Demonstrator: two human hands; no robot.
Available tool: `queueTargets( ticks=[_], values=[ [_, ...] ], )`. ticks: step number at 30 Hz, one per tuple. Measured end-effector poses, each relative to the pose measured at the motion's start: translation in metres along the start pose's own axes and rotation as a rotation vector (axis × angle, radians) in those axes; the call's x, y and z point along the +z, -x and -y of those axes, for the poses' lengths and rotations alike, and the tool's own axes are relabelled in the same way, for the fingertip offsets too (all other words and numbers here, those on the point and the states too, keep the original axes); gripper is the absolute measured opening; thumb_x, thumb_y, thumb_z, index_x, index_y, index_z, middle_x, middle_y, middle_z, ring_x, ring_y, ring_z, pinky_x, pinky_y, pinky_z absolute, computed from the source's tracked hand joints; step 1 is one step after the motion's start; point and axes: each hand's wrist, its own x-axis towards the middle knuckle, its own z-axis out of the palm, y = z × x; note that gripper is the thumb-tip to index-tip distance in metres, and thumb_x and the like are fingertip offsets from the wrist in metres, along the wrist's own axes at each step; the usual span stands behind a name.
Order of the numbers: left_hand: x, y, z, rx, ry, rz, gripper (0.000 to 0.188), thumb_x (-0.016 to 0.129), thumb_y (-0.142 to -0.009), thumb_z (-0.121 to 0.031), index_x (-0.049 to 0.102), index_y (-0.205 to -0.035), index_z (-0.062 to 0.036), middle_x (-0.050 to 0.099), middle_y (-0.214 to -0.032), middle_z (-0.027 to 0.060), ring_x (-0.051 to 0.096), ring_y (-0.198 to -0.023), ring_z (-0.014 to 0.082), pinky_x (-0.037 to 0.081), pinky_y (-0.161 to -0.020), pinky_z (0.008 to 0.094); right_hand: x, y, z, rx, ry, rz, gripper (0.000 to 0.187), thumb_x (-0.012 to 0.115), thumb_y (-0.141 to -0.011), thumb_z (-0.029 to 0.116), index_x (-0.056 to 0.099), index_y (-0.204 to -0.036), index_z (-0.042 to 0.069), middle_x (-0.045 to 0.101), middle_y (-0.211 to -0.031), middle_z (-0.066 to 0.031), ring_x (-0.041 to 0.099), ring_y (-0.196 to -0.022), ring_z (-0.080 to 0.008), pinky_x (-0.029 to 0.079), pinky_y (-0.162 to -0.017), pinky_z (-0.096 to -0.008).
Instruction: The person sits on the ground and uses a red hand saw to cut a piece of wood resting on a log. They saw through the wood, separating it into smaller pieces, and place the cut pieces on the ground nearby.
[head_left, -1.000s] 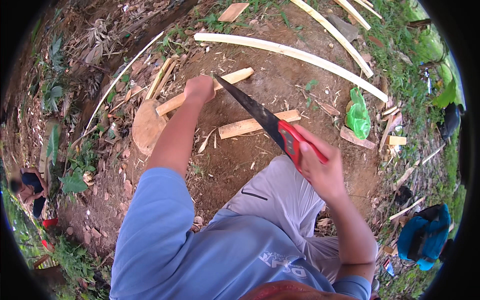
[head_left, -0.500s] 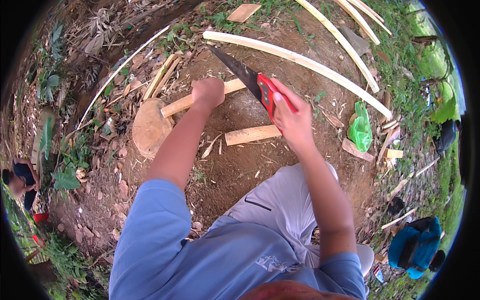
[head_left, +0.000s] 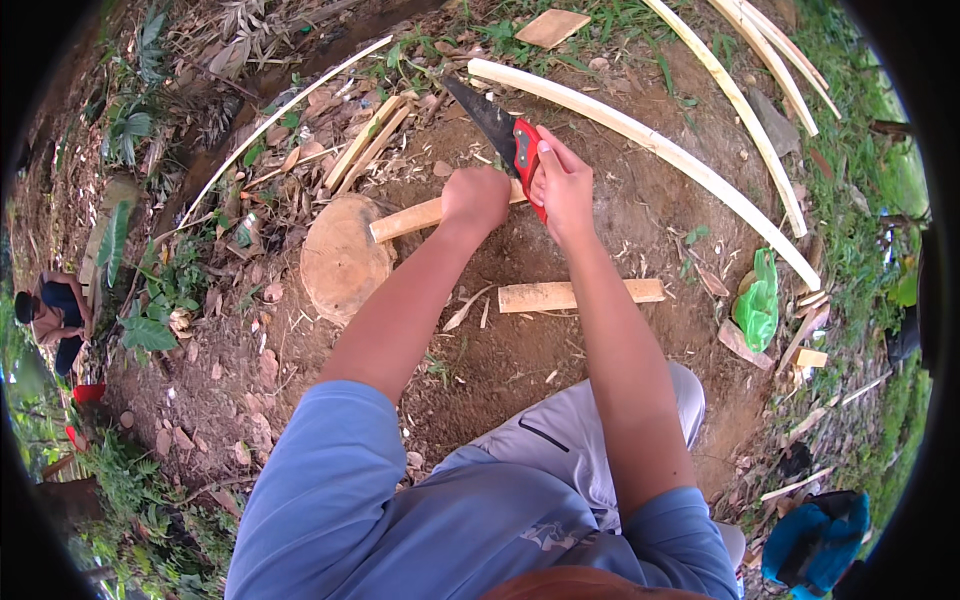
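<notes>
My right hand is wrapped round the red handle of a hand saw, whose dark blade points up and to the left. Closed around a pale wooden batten, my left hand sits close beside the saw blade. The batten's left end rests at the edge of a round cut log; its right end shows just past my left fist, near the saw handle. Whether the blade touches the wood I cannot tell. Below my hands a short piece of wood lies on the soil, partly behind my right forearm.
Long pale strips lie beyond my hands, and two short sticks lie behind the log. To the right are a green plastic bag, small offcuts and a blue bag. A person sits at far left.
My right hand and the saw have drawn in toward my left hand, blade now nearer my fist. The view has shifted, so the ground things appear farther right.
</notes>
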Motion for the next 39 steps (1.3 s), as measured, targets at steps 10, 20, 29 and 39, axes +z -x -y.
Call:
queueTargets(
  ticks=[10,20,29,39],
  values=[
    [-0.003,0.000,-0.001,0.010,0.010,0.019,0.020,0.070,-0.094,-0.018,0.082,-0.106,-0.0076,0.082,-0.106,0.0146,0.081,-0.101,0.0310,0.052,-0.104,0.0477,-0.008,0.021,0.012,0.064,0.149,-0.009,0.041,0.062,-0.112,0.019,0.065,-0.149,0.004,0.063,-0.073,0.0012,0.056,-0.059,-0.0083,0.047,-0.055,-0.0274],
    [-0.017,0.006,-0.007,-0.027,0.030,0.048,0.026,0.071,-0.092,-0.018,0.082,-0.111,-0.0047,0.081,-0.115,0.0176,0.078,-0.111,0.0348,0.062,-0.097,0.0446,-0.041,0.107,0.030,-0.122,0.515,-0.063,0.039,0.064,-0.109,0.017,0.069,-0.143,-0.001,0.077,-0.128,-0.0189,0.073,-0.111,-0.0190,0.054,-0.100,-0.0325],
    [-0.025,0.012,-0.013,-0.100,0.060,0.072,0.031,0.071,-0.092,-0.018,0.080,-0.118,-0.0037,0.079,-0.123,0.0183,0.077,-0.114,0.0388,0.062,-0.097,0.0477,-0.098,0.313,0.144,0.093,0.564,-0.129,0.044,0.062,-0.111,0.022,0.064,-0.149,-0.001,0.065,-0.082,0.0023,0.052,-0.066,-0.0031,0.044,-0.060,-0.0236],
    [-0.010,0.003,-0.010,-0.064,0.026,0.023,0.031,0.066,-0.093,-0.019,0.081,-0.115,-0.0045,0.080,-0.117,0.0196,0.078,-0.108,0.0393,0.064,-0.092,0.0483,-0.103,0.372,0.208,-0.128,0.625,-0.169,0.055,0.052,-0.115,0.022,0.046,-0.157,-0.012,0.038,-0.057,0.0081,0.032,-0.046,-0.0013,0.025,-0.045,-0.0236]
  ],
)
